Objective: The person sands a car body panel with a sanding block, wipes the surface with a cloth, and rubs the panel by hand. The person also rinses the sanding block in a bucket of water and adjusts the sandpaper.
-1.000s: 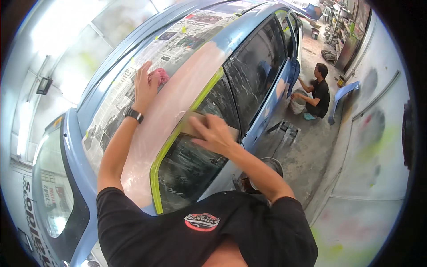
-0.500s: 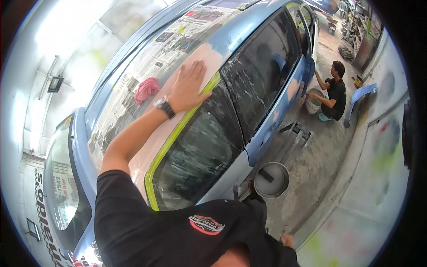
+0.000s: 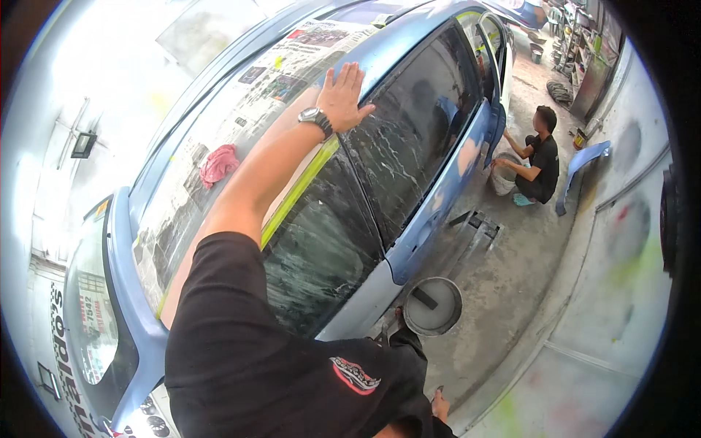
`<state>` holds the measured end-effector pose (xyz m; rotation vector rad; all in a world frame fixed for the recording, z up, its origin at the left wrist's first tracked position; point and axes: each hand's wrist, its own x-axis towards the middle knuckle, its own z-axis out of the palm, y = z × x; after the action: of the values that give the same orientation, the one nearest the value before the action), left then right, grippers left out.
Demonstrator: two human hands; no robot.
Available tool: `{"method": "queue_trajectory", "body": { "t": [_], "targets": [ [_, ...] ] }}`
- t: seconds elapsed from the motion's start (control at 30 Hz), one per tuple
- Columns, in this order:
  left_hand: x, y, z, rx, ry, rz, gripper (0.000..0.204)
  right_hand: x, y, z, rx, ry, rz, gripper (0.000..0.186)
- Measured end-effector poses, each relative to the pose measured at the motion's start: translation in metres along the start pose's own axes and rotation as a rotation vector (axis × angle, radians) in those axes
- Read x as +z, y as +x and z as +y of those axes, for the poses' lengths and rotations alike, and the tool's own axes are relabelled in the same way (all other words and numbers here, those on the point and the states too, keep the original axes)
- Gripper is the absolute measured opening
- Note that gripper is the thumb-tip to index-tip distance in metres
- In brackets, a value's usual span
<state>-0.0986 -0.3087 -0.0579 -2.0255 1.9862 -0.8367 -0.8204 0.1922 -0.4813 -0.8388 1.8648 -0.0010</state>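
Note:
My left hand (image 3: 342, 101) lies flat on the blue car's roof edge (image 3: 394, 45), palm down and fingers stretched out. It rests where the pinkish filler strip (image 3: 281, 157) meets blue paint, just above the wet dark rear door window (image 3: 420, 124). Yellow-green masking tape (image 3: 301, 191) runs along the top of the rear side window (image 3: 321, 252). Newspaper (image 3: 248, 109) covers the roof beside my arm, and a crumpled pink cloth (image 3: 218, 165) sits on it. Low in the picture, my right hand (image 3: 440, 404) shows only partly; its fingers are unclear.
A bucket of grey water with a dark block (image 3: 432, 306) stands on the floor by the car. Beyond it are a metal stand (image 3: 478, 230) and a crouching person (image 3: 542, 157) with a pail (image 3: 504, 177). A loose blue panel (image 3: 580, 171) leans at the right wall.
My left hand has slid forward along the roof edge, from the filler strip to the blue paint. My view has shifted slightly, and my right hand remains low by my body.

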Motion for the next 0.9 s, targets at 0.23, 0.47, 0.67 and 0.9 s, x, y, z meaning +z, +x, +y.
{"method": "queue_trajectory", "body": {
  "t": [0.23,0.47,0.67,0.9],
  "targets": [
    [-0.042,-0.133,-0.010,0.011,-0.046,0.001,0.093,-0.018,0.060,-0.014,-0.010,0.030,0.061,0.053],
    [-0.089,-0.270,-0.020,-0.021,-0.180,0.016,0.091,0.002,0.101,0.007,-0.170,0.059,0.052,0.059],
    [-0.115,-0.382,-0.031,-0.101,-0.212,-0.028,0.092,0.006,0.063,-0.015,-0.189,-0.138,-0.016,0.062],
    [-0.150,-0.469,-0.037,-0.167,-0.243,-0.140,0.095,0.010,0.038,-0.003,-0.167,-0.264,-0.057,0.061]
  ]
}}
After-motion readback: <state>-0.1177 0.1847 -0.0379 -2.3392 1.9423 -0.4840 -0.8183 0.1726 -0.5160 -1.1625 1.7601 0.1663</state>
